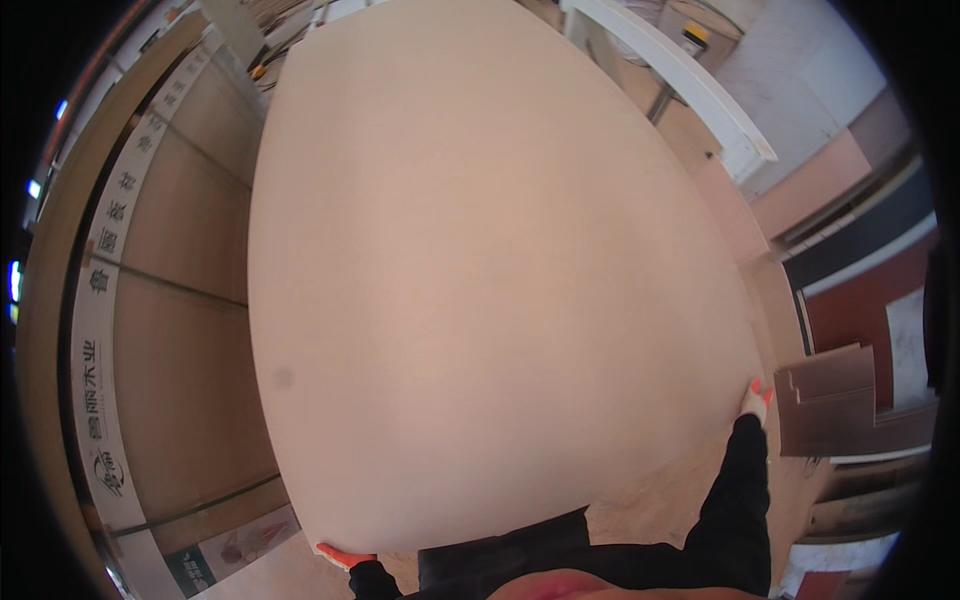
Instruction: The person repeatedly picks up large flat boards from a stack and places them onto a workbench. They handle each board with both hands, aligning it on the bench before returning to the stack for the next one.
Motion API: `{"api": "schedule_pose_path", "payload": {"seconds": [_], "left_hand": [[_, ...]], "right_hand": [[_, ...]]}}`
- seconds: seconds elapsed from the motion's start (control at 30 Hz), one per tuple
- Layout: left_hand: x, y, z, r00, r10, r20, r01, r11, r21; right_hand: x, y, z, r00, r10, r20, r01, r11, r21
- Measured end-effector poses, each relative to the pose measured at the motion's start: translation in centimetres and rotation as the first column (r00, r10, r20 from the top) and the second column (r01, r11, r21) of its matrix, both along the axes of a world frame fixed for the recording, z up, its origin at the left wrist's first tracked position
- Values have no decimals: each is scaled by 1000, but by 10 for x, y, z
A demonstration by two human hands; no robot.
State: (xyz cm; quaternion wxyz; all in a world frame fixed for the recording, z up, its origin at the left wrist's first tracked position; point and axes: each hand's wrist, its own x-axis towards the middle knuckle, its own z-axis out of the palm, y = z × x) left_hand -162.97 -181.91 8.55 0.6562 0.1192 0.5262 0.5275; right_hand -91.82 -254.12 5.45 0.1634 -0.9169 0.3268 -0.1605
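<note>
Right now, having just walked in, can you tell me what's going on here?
A person is handling a large pale board that stretches away in front of them. The left hand is at its near left corner, the right hand at its near right corner. What supports the board is hidden. A banded brown stack stands to the left, and brown panels are to the right.

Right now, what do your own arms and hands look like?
The right sleeve and left sleeve are black. The right hand seems gloved in whitish and orange-red; the left hand also shows orange-red, probably gloved alike. No cables or markings show.
</note>
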Motion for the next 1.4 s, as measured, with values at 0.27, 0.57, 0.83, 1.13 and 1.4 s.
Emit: {"api": "schedule_pose_path", "payload": {"seconds": [0.27,0.57,0.83,1.13,1.4], "left_hand": [[22,61,-10,997,-51,64,45,995,90],[122,100,-20,986,-144,-86,149,988,49],[155,98,-14,980,-124,-154,120,992,-36],[183,107,8,964,-264,14,263,964,47],[184,107,-33,896,326,-300,-220,916,337]], "right_hand": [[-51,147,-1,967,-72,244,-29,921,388],[52,171,-6,989,19,148,-3,994,-108],[110,153,-30,899,-150,413,-167,752,638],[115,155,-35,866,-51,497,-263,800,540],[157,128,-49,878,460,133,-472,786,400]]}}
